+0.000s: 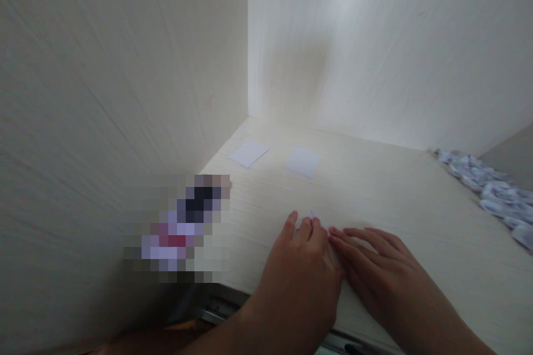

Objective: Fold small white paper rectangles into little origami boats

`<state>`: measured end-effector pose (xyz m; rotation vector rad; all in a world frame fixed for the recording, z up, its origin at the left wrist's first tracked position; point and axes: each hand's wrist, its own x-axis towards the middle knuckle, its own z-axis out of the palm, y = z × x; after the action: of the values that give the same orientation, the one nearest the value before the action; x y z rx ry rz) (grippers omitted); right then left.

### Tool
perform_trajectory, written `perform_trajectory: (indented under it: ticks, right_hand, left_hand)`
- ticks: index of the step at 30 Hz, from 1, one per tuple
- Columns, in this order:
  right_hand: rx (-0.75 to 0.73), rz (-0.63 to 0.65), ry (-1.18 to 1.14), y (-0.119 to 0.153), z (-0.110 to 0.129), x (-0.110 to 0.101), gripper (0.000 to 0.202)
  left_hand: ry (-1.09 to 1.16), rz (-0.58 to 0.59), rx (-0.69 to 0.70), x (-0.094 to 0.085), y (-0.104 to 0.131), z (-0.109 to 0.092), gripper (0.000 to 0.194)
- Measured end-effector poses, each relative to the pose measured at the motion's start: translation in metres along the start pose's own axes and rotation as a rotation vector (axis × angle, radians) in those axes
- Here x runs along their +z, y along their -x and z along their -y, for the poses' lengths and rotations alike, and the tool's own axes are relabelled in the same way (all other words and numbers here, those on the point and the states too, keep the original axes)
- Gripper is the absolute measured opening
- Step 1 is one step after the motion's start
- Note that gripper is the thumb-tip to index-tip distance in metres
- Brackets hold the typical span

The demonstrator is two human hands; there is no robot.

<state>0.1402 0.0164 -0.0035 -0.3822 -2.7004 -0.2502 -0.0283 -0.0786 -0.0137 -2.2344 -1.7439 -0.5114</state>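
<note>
A small piece of white paper point(322, 224) lies on the pale tabletop under my fingers, mostly hidden by them. My left hand point(302, 269) bends its fingertips down onto the paper, holding it against the surface. From the right, my right hand point(381, 266) meets it with thumb and fingers brought together at the paper's edge. The two hands nearly touch each other. Farther back, flat on the table, are two separate squares of white paper, a left one point(249, 153) and a right one point(302, 162).
Pale wood-grained panels rise at the left point(125, 66) and back point(375, 50) of the tabletop point(387, 188). A heap of folded white paper pieces point(495, 191) lies along the right side. At left, a pixelated object point(183, 227) cannot be made out. Metal drawer rails point(219, 313) show below the front edge.
</note>
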Motion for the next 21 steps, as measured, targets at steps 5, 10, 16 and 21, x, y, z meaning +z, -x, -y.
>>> perform_trajectory:
  ticks: [5,10,16,21]
  right_hand:
    - [0.024,-0.016,-0.027,0.0031,-0.0006,-0.0004,0.030]
    - [0.047,-0.030,-0.050,0.0029,0.0009,-0.0031,0.028]
    - [0.079,-0.047,-0.079,-0.0004,0.0030,-0.0061,0.028]
    - [0.093,-0.062,-0.082,-0.0006,0.0065,-0.0068,0.028]
  left_hand:
    - [-0.085,-0.025,0.011,0.0001,0.0014,-0.0055,0.046]
    - [-0.121,-0.026,0.014,-0.0015,0.0017,-0.0088,0.047]
    - [-0.128,-0.016,0.015,0.0011,0.0000,-0.0081,0.052]
    - [-0.151,0.003,0.004,0.0000,0.0010,-0.0109,0.053]
